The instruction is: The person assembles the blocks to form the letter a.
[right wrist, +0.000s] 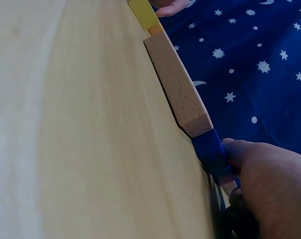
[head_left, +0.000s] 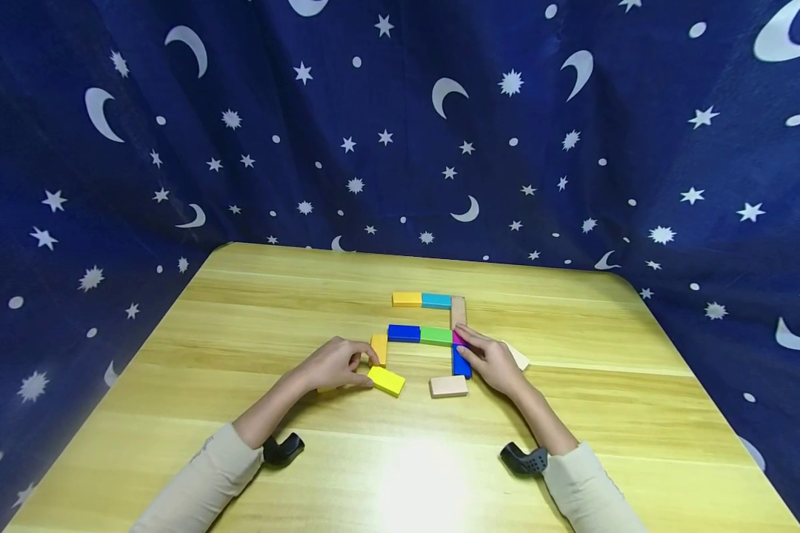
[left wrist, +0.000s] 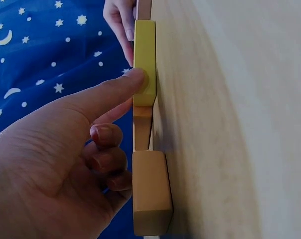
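Observation:
My left hand [head_left: 333, 364] pinches a yellow block [head_left: 386, 381], which lies slantwise on the table. Its thumb presses the block's side in the left wrist view, the other fingers curled. Just beyond the fingertips lies an orange block [head_left: 379, 349]. My right hand [head_left: 496, 363] has thumb and index finger on either side of a magenta block [head_left: 457, 338], partly hidden by the hand. That block sits between a wooden block [head_left: 458, 311] and a dark blue block [head_left: 461, 361], whose upper end the thumb overlaps. A green block [head_left: 436, 337] and another dark blue block [head_left: 404, 334] run left from it.
Farther back, a yellow-orange block [head_left: 407, 299] and a light blue block [head_left: 436, 300] lie end to end. A pale wooden block [head_left: 448, 386] is at the front and another [head_left: 517, 355] behind the right hand. One more orange block [left wrist: 151, 186] lies beneath the left hand.

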A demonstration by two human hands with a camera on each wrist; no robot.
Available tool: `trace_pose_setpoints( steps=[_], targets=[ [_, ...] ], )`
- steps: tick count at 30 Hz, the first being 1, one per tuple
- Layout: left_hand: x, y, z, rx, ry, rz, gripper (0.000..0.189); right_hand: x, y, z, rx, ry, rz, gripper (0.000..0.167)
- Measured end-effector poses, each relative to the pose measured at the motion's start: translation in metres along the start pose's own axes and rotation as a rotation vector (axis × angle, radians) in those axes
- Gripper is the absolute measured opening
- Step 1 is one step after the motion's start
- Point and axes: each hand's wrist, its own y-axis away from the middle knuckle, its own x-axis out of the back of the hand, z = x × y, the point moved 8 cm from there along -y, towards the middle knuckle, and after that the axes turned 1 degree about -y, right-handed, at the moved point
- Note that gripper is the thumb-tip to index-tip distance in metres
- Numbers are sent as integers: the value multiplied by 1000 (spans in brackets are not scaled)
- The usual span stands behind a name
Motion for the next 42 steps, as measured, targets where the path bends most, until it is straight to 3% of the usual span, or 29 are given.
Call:
trace_pose_setpoints(
  steps=[17, 25, 29, 33, 38, 42],
  targets=[
    [2, 0, 1, -15, 29, 15, 29, -1, -1, 4, -3, -7, -13, 41],
    [16, 4, 0, -40, 213, -3, 30, -1, -1, 3, -5, -5, -14, 41],
    [24, 11, -9, -13, 347, -84, 32, -1, 1, 2, -10, -3, -15, 41],
    [32, 21, -25, 41, 437, -206, 39, 1, 1, -1, -3, -5, -4, 41],
    [34, 37, -41, 59, 477, -351, 45, 1, 0, -1, 8, -11, 6, 40],
    [27, 43, -51, 64, 477, -413, 45, 0, 0, -1, 7, -6, 5, 40]
  ],
)
